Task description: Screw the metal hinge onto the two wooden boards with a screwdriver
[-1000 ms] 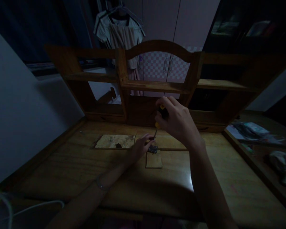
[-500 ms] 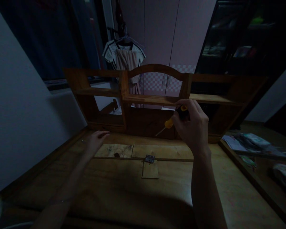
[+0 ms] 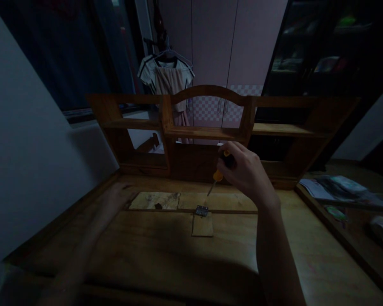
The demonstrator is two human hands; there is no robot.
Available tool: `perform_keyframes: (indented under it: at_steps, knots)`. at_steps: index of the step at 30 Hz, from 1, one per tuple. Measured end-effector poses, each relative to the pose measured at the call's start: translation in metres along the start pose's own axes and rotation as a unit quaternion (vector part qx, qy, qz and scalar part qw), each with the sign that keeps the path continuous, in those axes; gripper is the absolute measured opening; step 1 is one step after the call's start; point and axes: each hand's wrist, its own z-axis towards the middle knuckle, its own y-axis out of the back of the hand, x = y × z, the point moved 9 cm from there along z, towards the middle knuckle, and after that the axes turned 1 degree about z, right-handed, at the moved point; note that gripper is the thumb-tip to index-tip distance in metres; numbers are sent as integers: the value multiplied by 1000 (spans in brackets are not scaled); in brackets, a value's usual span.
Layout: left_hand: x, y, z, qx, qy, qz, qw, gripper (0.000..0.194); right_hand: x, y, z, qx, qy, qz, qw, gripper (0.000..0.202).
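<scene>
A screwdriver (image 3: 217, 175) with a yellow and black handle is gripped in my right hand (image 3: 242, 165). Its thin metal shaft slants down and left, and the tip is above a pale wood strip (image 3: 217, 201), behind a small metal hinge (image 3: 201, 210). The hinge lies across the front edge of that strip and a small square wood piece (image 3: 202, 225). At the left, my left hand (image 3: 115, 197) is low over the wooden desktop, near the strip's stained end. Motion smears its fingers, so I cannot make out whether it holds anything.
A wooden shelf unit (image 3: 207, 134) with an arched top rises behind the desktop (image 3: 153, 255). Papers and plastic bags (image 3: 341, 187) lie beyond the raised right edge. A white wall borders the left. Clothes (image 3: 167, 76) hang before a pink wardrobe (image 3: 210, 46).
My right hand has moved left and down, bringing the screwdriver tip lower and closer to the hinge, with the shaft steeper. My left hand has shifted left and slightly down.
</scene>
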Motion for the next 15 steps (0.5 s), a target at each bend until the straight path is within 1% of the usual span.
perform_keyframes:
  at_steps: [1,2,3,4,5,6,7,8,9,10,12,15]
  knots:
    - [-30,-12,-2,33,-40,-37,998,41,1,-3,0,9,0,5,1000,14]
    - [-63,-27,-7,79,-88,-84,989,42,2,-6,0,17,0,9,1000,14]
    - [-98,-44,-16,136,-137,-132,972,41,2,-8,0,23,1,11,1000,14]
    - [-131,-61,-27,197,-182,-175,948,38,4,-11,1,31,1,14,999,15]
    - [-161,-76,-39,235,-221,-210,923,34,5,-13,1,40,3,19,999,16]
    - [-186,-88,-50,264,-254,-241,899,32,6,-16,1,49,5,25,998,17]
    - [-206,-99,-60,284,-284,-268,876,30,7,-20,1,60,7,33,998,18]
    - [-219,-110,-69,305,-308,-275,858,29,8,-23,0,72,8,40,997,18]
    - [-227,-120,-77,323,-326,-265,848,27,9,-27,0,83,9,47,995,17]
    - [-230,-128,-81,327,-330,-263,846,25,9,-31,0,94,10,52,994,16]
    - [-226,-139,-84,323,-311,-261,855,19,10,-39,-1,113,11,56,992,15]
    - [-214,-142,-84,297,-266,-277,874,13,12,-53,-1,136,10,49,989,17]
